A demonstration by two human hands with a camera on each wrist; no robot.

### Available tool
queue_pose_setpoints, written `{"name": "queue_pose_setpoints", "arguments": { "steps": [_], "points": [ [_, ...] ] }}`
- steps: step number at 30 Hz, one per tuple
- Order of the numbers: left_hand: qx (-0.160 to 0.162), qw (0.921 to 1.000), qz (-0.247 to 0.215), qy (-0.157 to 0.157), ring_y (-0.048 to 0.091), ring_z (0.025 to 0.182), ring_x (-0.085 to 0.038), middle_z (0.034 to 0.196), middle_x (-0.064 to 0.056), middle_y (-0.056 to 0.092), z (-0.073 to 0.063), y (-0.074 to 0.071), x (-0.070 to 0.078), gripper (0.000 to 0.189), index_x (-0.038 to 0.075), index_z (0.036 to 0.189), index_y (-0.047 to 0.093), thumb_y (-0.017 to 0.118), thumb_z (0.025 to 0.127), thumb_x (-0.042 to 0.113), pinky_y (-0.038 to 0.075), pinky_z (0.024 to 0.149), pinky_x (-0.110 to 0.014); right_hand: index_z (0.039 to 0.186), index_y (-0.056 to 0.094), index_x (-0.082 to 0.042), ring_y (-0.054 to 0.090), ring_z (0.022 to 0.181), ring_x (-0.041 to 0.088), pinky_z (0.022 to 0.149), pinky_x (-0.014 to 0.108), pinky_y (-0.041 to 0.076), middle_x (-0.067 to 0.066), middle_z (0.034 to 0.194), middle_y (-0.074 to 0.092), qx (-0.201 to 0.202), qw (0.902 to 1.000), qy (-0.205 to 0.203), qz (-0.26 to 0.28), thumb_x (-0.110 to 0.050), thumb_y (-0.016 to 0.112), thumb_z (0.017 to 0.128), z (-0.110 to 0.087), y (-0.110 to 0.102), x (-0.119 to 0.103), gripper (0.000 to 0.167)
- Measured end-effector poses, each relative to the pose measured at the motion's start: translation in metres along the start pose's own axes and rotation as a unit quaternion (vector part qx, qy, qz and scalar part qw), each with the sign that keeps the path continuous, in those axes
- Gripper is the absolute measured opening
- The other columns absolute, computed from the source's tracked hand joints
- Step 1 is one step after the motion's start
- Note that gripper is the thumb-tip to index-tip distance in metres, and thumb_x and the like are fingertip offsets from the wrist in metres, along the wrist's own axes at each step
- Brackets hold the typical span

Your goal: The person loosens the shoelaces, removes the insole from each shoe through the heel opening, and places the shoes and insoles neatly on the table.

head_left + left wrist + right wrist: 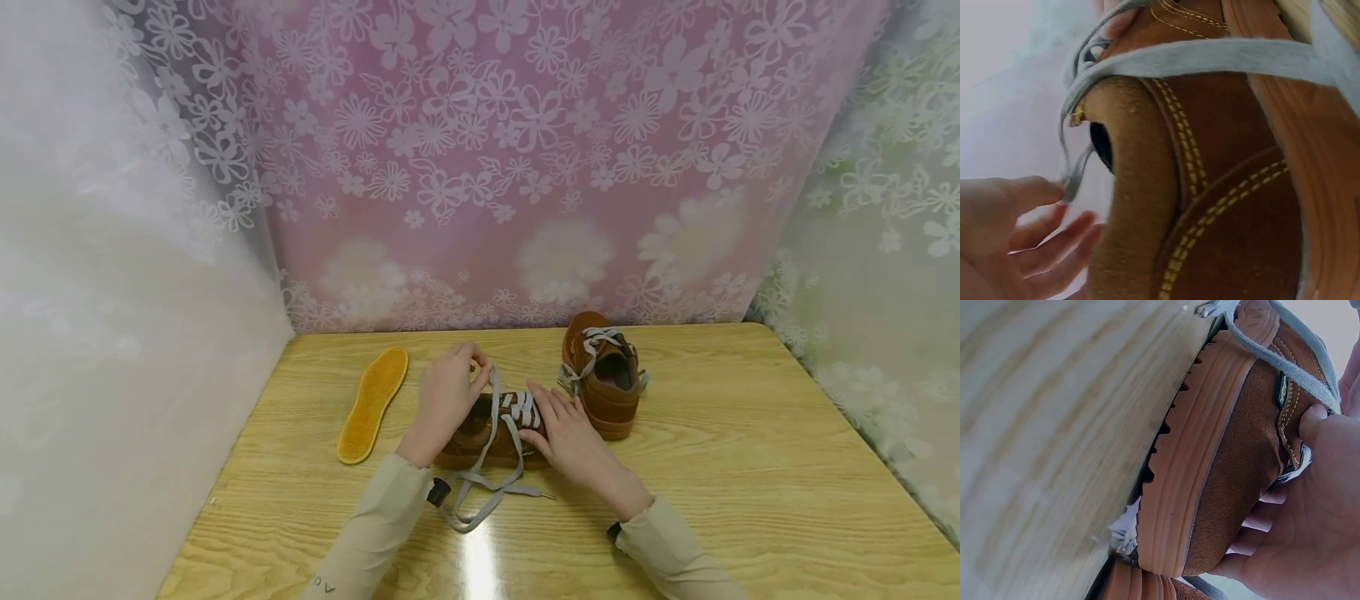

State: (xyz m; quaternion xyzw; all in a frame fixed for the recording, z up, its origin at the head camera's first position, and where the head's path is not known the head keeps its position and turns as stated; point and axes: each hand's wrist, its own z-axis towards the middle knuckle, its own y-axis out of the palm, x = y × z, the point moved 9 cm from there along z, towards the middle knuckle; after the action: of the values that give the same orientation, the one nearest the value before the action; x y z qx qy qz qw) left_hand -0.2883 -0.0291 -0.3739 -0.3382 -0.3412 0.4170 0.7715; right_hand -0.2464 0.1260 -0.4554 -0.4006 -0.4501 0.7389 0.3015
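A brown shoe (pixel 453 458) with yellow stitching lies in front of me, toe to the right. My left hand (pixel 444 398) pinches a grey shoelace (pixel 1222 56) between thumb and forefinger, just above the shoe's opening. The other fingers of that hand are loosely bent in the left wrist view. Across the toe end and laces, my right hand (pixel 576 442) grips the shoe, its thumb on the near side by the lacing and its fingers over the top. A loose lace end hangs over the near side and trails on the table.
A second brown laced shoe (pixel 611 408) stands just behind and right of the first. To the left lies a yellow-orange insole (pixel 372 406). The wooden table (pixel 750 467) meets a pink flowered curtain (pixel 487 208) at the back, with pale sheets at both sides.
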Motion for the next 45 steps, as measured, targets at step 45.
{"name": "queue_pose_setpoints", "arguments": {
  "steps": [45],
  "points": [
    [-0.095,0.9929,0.007,0.071,0.054,0.052,-0.006,0.08,0.005,0.068,-0.024,-0.006,0.024,0.032,0.018,0.092,0.071,0.071,0.09,0.05,0.041,0.047,-0.018,0.16,0.027,-0.005,0.039,0.141,0.046,0.111,0.069,0.03,0.024,0.152,0.045,-0.01,0.9998,0.013,0.007,-0.039,0.061,0.102,-0.001,0.001,0.001,0.075]
  ]
}}
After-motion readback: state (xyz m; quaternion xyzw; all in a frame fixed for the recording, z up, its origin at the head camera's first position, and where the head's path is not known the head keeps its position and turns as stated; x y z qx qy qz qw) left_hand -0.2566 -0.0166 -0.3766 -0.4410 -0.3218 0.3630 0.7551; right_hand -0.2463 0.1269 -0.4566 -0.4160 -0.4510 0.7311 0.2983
